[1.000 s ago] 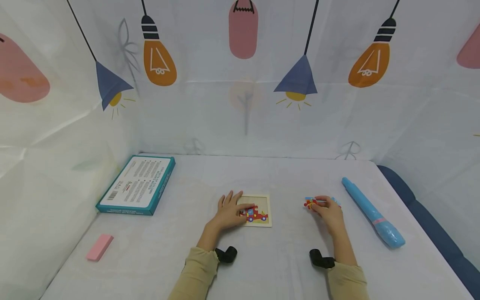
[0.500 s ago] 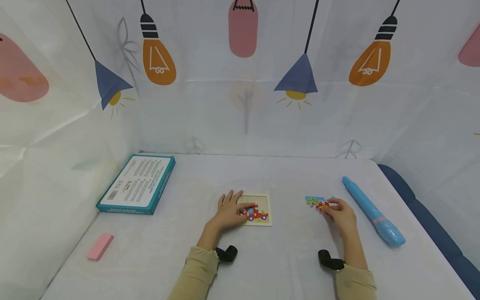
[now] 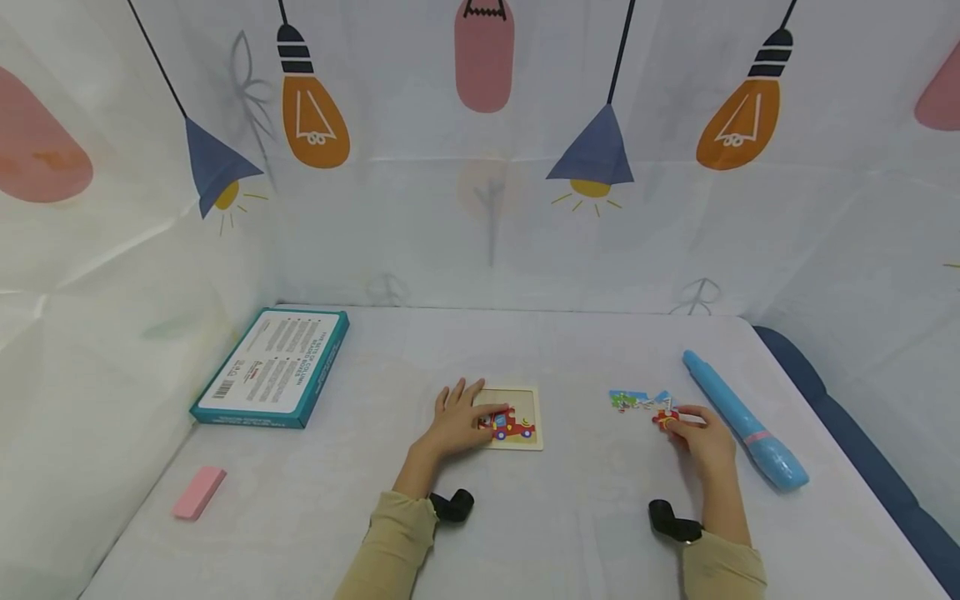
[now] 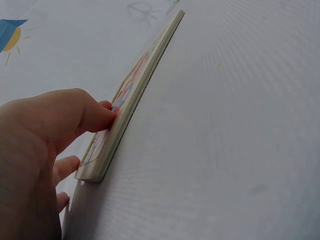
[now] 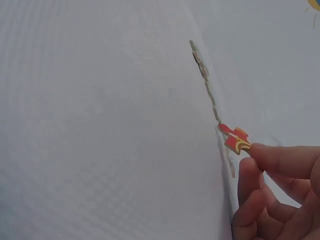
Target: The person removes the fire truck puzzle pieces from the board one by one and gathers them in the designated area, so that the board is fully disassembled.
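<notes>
My left hand (image 3: 456, 427) rests on the left side of a small wooden puzzle board (image 3: 539, 423), its fingers spread and its thumb and index finger touching the picture pieces. Part of a red vehicle (image 3: 513, 427) shows in the board; bare wood shows above it. In the left wrist view the board (image 4: 142, 82) appears edge-on under the fingertips. My right hand (image 3: 708, 443) pinches a red and yellow puzzle piece (image 5: 237, 137) between thumb and finger. Beside it, several joined or touching puzzle pieces (image 3: 628, 401), blue and green, lie on the table.
A light blue tube-shaped object (image 3: 738, 418) lies right of my right hand. A teal-edged box (image 3: 272, 362) lies at the back left, with a pink block (image 3: 198, 493) in front of it. White printed sheets (image 3: 420, 225) hang behind the white table (image 3: 570, 517).
My right hand has moved right and a little toward me with the red piece, uncovering the blue and green pieces. My left hand stays on the board.
</notes>
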Demonstrator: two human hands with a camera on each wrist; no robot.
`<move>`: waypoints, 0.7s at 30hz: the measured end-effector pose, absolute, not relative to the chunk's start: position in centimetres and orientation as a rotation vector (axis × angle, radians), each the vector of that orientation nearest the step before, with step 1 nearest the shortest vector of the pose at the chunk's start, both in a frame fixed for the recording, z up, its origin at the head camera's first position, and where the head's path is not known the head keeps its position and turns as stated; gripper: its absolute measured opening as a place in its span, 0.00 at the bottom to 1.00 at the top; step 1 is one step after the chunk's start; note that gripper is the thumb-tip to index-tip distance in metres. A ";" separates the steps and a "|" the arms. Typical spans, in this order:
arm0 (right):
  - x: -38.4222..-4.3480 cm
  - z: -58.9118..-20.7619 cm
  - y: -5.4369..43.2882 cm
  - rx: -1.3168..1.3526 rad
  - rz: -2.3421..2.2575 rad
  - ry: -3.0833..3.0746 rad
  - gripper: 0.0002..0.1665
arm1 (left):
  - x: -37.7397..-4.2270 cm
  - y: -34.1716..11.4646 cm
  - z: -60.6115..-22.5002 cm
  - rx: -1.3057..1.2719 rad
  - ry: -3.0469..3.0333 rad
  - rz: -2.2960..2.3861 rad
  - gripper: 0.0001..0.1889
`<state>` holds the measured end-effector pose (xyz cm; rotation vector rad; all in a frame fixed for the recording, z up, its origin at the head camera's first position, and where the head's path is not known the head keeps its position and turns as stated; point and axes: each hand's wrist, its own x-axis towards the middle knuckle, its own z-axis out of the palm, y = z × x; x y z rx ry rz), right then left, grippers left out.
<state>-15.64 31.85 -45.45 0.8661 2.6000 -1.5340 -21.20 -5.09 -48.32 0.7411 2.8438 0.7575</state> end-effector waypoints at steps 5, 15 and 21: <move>-15.7 -45.1 32.3 0.933 -1.496 2.618 0.27 | -21.2 -5.1 -48.3 0.735 2.846 0.757 0.25; -16.4 -45.5 32.4 0.951 -1.267 2.760 0.23 | -21.1 -5.2 -48.5 0.733 2.848 0.748 0.26; -16.8 -45.8 32.3 0.967 -1.154 2.795 0.21 | -21.3 -5.1 -48.6 0.726 2.852 0.747 0.26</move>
